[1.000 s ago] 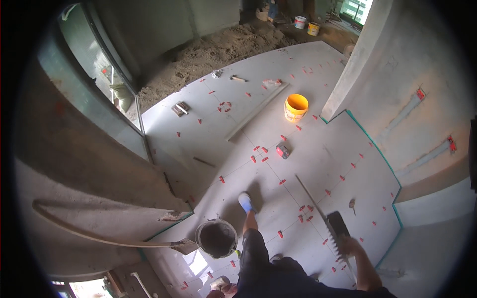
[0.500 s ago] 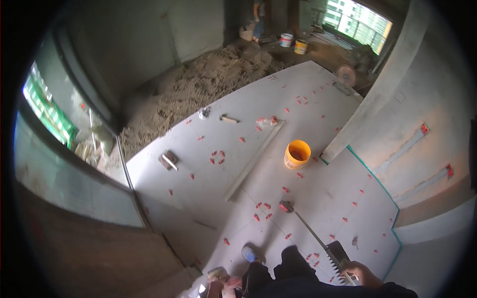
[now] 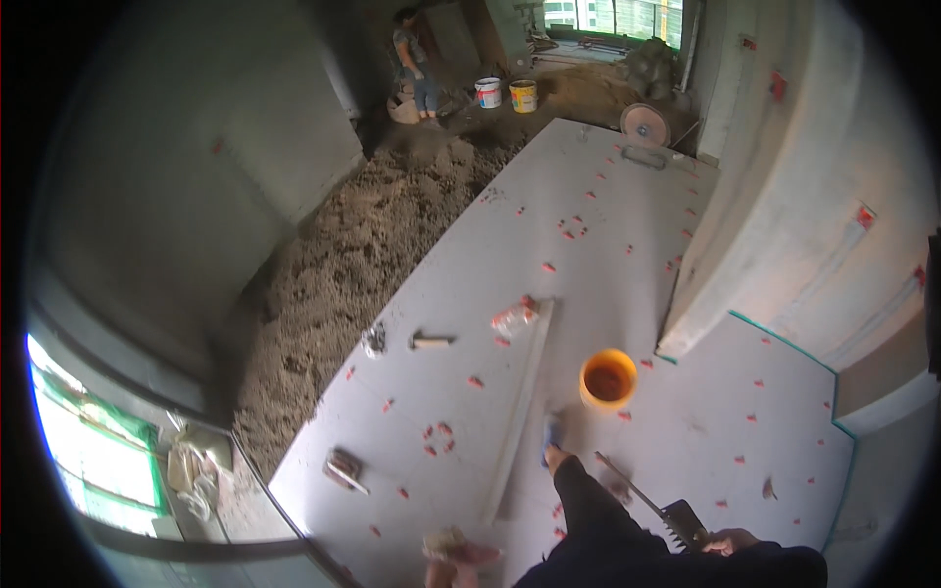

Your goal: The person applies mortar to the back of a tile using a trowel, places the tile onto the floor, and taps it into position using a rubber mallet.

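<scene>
My right hand (image 3: 730,541) is closed round a notched trowel (image 3: 683,522) with a dark plate and a toothed edge. A long thin rod (image 3: 632,485) sticks out ahead from the same grip, its far end blurred. Low in the view, my left hand (image 3: 443,575) is partly cut off by the lower edge and closed on a blurred beige and pinkish thing (image 3: 461,549). My foot in a bluish shoe (image 3: 552,439) is stretched forward on the light grey tiles (image 3: 588,323). A yellow bucket (image 3: 608,379) with brownish contents stands just ahead.
Red tile levelling clips (image 3: 475,382) dot the joints. On the tiles lie a long straightedge (image 3: 521,407), a hammer (image 3: 429,341), a plastic bag (image 3: 515,316) and a float-like tool (image 3: 343,470). Loose mortar (image 3: 343,255) borders the left. Another person (image 3: 417,64) stands by two buckets (image 3: 523,96).
I have moved and the view has shifted; my foot has swung forward beside the yellow bucket. The trowel and rod stay in my right hand. At the back, the other person shows more fully.
</scene>
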`<state>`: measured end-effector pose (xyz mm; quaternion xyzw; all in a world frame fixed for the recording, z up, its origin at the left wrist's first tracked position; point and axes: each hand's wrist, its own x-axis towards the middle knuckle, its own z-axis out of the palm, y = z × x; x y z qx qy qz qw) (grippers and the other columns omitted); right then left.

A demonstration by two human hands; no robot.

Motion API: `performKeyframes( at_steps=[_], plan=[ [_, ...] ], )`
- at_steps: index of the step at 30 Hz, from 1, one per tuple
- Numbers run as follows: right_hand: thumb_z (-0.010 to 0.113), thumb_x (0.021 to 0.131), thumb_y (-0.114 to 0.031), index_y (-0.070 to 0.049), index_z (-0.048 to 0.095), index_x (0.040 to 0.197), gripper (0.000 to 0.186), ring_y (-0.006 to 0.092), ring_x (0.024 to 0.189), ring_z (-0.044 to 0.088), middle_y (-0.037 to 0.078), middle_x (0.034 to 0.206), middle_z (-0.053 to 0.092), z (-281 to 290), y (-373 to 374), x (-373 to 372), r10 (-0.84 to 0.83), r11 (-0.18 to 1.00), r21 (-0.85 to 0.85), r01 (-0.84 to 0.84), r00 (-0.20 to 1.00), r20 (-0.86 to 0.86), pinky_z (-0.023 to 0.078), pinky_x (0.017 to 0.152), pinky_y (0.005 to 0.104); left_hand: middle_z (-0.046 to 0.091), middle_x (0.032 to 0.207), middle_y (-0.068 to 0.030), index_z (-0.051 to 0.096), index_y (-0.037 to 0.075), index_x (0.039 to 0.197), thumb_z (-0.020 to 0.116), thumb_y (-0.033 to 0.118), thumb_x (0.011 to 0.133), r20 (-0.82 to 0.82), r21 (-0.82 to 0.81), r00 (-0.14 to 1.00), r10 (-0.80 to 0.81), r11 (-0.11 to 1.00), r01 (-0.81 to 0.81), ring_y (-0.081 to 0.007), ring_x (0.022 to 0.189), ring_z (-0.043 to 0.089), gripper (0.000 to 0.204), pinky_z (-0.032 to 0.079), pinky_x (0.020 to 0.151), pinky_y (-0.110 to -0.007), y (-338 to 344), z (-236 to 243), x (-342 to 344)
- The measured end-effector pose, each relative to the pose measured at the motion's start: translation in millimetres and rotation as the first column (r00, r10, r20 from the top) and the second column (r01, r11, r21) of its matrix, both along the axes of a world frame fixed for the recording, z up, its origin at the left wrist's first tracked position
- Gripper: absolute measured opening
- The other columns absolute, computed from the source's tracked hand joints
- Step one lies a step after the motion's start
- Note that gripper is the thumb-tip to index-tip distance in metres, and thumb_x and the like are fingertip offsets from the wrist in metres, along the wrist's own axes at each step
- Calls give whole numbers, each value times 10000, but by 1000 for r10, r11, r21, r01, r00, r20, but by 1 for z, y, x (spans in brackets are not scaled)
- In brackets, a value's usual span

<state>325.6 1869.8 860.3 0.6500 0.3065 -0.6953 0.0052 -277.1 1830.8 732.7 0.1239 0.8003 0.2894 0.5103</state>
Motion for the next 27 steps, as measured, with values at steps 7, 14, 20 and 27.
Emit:
performKeyframes(
  at_steps=[7,14,20,27],
  plan=[
    [662,821,-209,-69,647,849,144,171,791,636,37,794,652,-68,331,-59,119,867,-483,-123,992,-37,496,776,375,627,776,-165,668,-13,771,614,243,764,-53,-55,996,-72,996,70,-291,763,603,261,481,665,-391,311,23,-93],
    [727,712,-129,-78,632,861,184,171,694,662,60,754,658,-23,597,-162,219,966,-152,-209,974,54,556,641,326,627,785,-171,666,-12,771,610,241,765,-76,28,986,-149,988,151,-297,775,601,259,481,672,-395,537,60,-169],
    [725,692,-140,-48,632,844,201,146,734,653,47,787,654,-4,790,-270,210,974,90,-210,978,4,510,622,304,627,792,-176,665,-11,770,606,239,766,-48,46,964,-261,964,263,-302,785,599,257,481,679,-399,750,7,-236],
    [751,743,-79,-62,498,1244,561,302,894,662,142,1045,658,-48,893,-380,-234,938,-195,285,940,250,547,733,504,626,800,-182,663,-11,770,601,237,767,-38,56,869,-493,868,494,-309,797,598,255,482,686,-403,1053,-19,-337]
  ],
)
